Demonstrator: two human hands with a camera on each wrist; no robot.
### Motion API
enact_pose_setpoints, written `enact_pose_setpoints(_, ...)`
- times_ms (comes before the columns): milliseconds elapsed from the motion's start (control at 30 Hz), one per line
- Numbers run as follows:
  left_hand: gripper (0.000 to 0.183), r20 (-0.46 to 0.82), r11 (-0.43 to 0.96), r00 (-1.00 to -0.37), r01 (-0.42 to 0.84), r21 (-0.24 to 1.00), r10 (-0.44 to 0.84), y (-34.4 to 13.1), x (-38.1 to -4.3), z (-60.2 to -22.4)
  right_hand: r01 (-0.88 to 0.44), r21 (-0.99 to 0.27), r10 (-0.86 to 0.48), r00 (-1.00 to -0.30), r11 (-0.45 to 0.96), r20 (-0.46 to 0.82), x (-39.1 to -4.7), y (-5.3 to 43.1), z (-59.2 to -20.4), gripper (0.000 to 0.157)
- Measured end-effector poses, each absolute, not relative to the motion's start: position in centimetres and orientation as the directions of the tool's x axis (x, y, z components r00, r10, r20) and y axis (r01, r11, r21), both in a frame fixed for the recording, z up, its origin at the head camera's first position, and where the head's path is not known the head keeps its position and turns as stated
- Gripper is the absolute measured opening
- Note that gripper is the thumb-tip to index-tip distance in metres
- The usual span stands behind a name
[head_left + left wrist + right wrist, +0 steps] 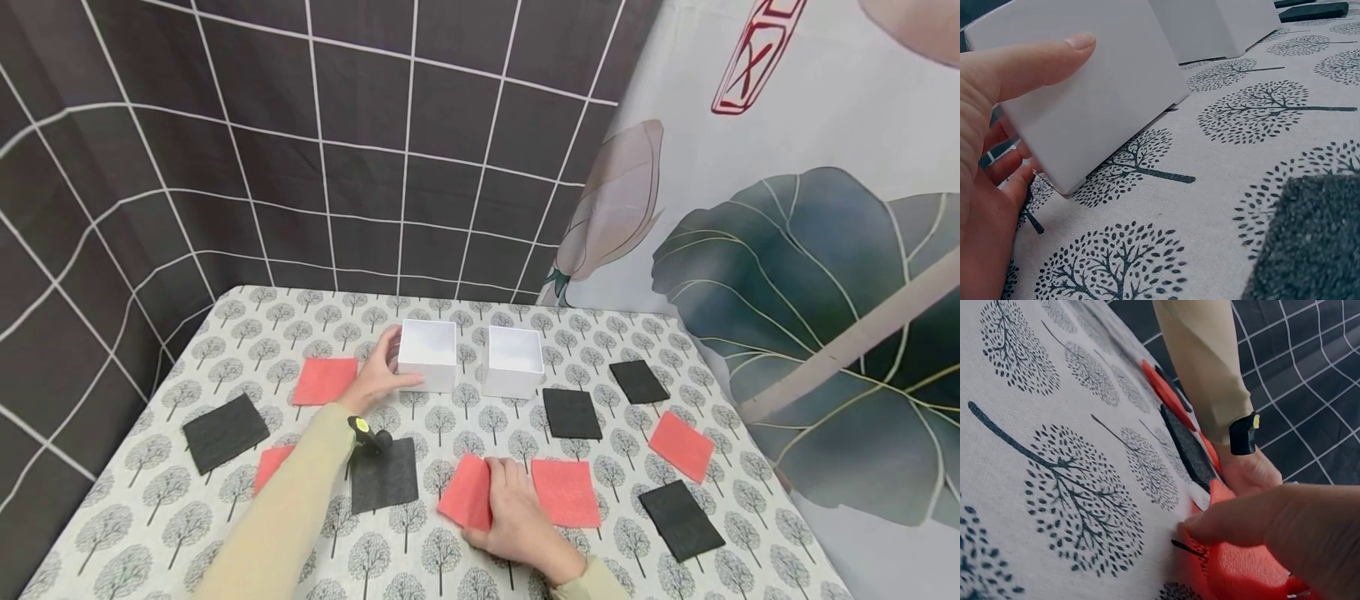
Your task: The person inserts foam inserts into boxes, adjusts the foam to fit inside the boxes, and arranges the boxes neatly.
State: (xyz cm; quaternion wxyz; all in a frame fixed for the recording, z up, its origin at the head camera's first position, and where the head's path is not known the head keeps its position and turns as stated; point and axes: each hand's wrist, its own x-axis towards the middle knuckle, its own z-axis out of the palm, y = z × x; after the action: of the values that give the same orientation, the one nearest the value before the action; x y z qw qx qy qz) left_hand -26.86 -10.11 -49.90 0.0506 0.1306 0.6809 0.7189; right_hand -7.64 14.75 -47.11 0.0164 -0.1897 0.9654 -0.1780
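My left hand [375, 377] grips an open-topped white box [427, 377] at its left side, thumb along the front wall and fingers behind. In the left wrist view the thumb lies flat on the white box [1104, 94], whose base is at the tablecloth. A second white box [512, 379] stands just to its right. My right hand [519, 518] pinches a red cloth square [463, 493] by its right side near the front of the table. The red square [1244, 569] bends upward between thumb and fingers in the right wrist view.
Another red square [566, 493] lies right beside the right hand. A black square [384, 479] lies under the left wrist's strap. More black and red squares, such as a black one [225, 432] at left and a red one [681, 446] at right, lie about the tree-print tablecloth [408, 542].
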Motion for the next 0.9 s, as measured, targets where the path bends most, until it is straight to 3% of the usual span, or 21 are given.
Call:
enact_pose_setpoints(333,0.111,0.115,-0.093,-0.96,0.094,0.991,0.256,-10.3,-26.9,-50.1,-0.402,-0.478,-0.433,-0.9,0.781,0.051,-8.7,15.1,-46.2,0.098)
enact_pose_setpoints(900,0.112,0.096,-0.112,-0.962,0.068,0.991,0.258,-10.1,-27.1,-50.3,-0.416,-0.511,-0.445,-0.892,0.752,0.072,-11.5,15.8,-44.4,0.099)
